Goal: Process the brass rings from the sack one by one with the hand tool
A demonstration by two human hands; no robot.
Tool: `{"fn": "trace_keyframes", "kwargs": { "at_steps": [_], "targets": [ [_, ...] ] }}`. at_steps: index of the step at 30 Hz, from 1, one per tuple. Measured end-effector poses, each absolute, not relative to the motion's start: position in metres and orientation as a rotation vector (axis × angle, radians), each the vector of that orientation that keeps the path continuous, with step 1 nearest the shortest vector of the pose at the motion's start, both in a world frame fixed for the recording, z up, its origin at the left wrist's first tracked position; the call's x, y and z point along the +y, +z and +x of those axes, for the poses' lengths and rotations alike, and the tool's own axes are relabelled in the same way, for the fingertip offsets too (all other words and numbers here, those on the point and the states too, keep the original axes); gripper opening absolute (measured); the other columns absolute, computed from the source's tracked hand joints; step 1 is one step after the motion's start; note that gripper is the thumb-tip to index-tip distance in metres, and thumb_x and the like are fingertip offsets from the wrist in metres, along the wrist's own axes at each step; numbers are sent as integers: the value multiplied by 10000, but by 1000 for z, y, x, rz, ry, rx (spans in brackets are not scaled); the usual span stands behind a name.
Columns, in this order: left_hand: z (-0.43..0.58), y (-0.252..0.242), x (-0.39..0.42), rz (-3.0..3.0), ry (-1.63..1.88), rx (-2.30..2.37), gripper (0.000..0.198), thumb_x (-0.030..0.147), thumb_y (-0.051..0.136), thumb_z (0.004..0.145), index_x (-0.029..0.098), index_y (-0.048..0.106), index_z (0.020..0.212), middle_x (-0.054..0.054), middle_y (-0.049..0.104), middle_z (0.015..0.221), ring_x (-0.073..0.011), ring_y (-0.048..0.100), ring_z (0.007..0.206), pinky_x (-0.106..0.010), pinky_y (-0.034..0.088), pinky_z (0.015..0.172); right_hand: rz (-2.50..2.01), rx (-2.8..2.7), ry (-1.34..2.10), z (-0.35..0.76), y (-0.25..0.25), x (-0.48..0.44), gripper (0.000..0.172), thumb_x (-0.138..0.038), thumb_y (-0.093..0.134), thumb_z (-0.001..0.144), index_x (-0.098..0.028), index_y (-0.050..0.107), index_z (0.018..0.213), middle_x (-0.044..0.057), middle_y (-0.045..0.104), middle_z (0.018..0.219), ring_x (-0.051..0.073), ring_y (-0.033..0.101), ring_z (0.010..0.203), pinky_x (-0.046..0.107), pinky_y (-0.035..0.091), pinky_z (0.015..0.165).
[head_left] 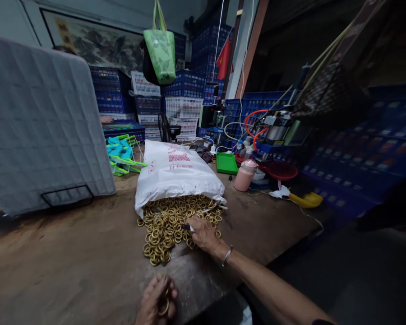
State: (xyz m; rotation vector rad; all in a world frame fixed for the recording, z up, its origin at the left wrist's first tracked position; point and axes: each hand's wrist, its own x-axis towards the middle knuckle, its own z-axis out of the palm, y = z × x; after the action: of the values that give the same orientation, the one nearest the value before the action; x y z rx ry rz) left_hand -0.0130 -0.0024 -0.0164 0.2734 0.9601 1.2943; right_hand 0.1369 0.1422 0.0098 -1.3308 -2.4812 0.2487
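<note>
Spilling from the mouth of a white woven sack (179,174) is a heap of brass-coloured rings (160,230) on the brown tabletop. My right hand (203,234), with a bracelet at the wrist, reaches onto the right side of the heap. Its fingers are closed on a small black-and-white object (188,227), whose kind I cannot make out. Nearer the front edge, my left hand (158,298) is curled around at least one brass ring (163,307). Part of what lies in that palm is hidden by the fingers.
A grey padded panel (47,126) stands on the left, with green and blue plastic pieces (122,153) behind it. To the right are a green tray (226,163), a pink bottle (245,175) and a red dish (282,170). A green bag (160,56) hangs above.
</note>
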Motion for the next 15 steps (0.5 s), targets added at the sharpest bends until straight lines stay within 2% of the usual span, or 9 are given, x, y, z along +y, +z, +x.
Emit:
{"fn": "trace_keyframes", "kwargs": {
  "at_steps": [4,8,10,12,15],
  "targets": [
    [-14,-8,4,378,1387,1041,321,340,736,556,160,579,770,26,553,546,-89,501,459,-150,329,324,-1122,-2429,472,135,0,108,251,-45,422,651,-178,568,806,15,536,804,131,466,743,222,309,651],
    [-13,-16,8,476,1379,1181,431,384,717,552,165,555,886,14,591,582,-122,559,495,-164,345,333,-1025,-2314,674,127,-7,84,228,-85,434,727,-197,592,848,14,558,836,127,489,786,214,341,685],
    [-11,-19,9,559,1371,1276,459,427,693,561,164,547,908,26,585,546,-109,529,424,-168,326,324,-1007,-2262,757,122,-7,76,182,-132,457,758,-197,603,846,16,571,825,127,501,789,213,356,691],
    [-9,-19,10,643,1342,1371,469,462,666,574,160,549,914,55,544,465,-78,437,320,-169,289,307,-1003,-2241,810,118,-5,71,133,-162,492,754,-187,611,806,18,576,794,128,510,772,212,366,679],
    [-7,-16,12,707,1325,1454,443,460,682,544,160,580,854,73,500,411,-71,379,288,-179,257,300,-996,-2242,822,115,-5,67,113,-141,520,718,-183,612,769,13,570,757,126,513,736,206,368,643]
  ]
}}
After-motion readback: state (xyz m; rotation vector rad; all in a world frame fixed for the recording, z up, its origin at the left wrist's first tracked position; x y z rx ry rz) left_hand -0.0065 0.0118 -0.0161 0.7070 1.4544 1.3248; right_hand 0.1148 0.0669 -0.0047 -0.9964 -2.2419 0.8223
